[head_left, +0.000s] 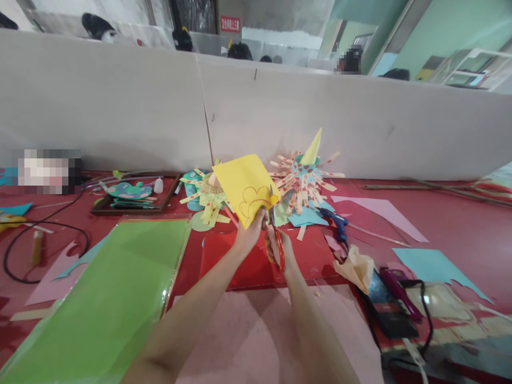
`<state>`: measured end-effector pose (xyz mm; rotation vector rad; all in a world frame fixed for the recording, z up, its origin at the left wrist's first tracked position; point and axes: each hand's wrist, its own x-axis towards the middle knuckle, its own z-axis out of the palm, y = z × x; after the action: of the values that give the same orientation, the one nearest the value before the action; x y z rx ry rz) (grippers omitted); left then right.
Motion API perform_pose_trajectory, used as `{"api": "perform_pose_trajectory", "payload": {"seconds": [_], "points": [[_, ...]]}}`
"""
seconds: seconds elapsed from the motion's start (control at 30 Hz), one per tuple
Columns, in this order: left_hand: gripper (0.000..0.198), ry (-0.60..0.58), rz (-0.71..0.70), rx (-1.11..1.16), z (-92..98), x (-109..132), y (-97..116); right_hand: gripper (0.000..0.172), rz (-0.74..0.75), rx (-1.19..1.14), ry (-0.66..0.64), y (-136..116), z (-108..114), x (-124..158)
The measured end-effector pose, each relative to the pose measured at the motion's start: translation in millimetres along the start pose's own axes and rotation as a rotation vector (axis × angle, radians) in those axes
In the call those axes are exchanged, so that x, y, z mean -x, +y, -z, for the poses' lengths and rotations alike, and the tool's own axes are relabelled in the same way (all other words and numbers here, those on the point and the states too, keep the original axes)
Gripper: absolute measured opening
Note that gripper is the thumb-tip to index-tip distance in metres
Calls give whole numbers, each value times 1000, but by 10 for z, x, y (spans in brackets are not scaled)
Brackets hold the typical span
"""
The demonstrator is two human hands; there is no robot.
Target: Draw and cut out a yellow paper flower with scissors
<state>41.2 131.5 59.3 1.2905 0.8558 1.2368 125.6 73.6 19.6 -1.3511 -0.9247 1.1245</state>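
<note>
A yellow sheet of paper is held up over the table, with a rounded, cloud-like outline drawn on its lower right part. My left hand is closed on the sheet's lower edge. In my right hand is a pair of scissors with red handles; the fingers are wrapped round the handles. The blades point up and meet the sheet's right corner, close to the drawn line. Below both hands lies a red sheet.
Green sheets in a clear sleeve lie left. Behind stand paper-strip crafts, one with a yellow cone. A tray holds brushes. On the right are a blue glue gun, a phone and cables. A white partition runs behind.
</note>
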Motion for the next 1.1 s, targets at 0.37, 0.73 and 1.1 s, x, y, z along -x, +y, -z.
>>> {"api": "perform_pose_trajectory", "payload": {"seconds": [0.37,0.73,1.1], "points": [[40,-1,34,42,-15,-8,24,45,0,-8,4,-15,-23,7],[41,58,50,65,35,-67,-20,46,-31,-20,11,-28,-19,13],[41,136,104,64,76,-120,5,48,-35,-1,21,-14,-27,7]]}}
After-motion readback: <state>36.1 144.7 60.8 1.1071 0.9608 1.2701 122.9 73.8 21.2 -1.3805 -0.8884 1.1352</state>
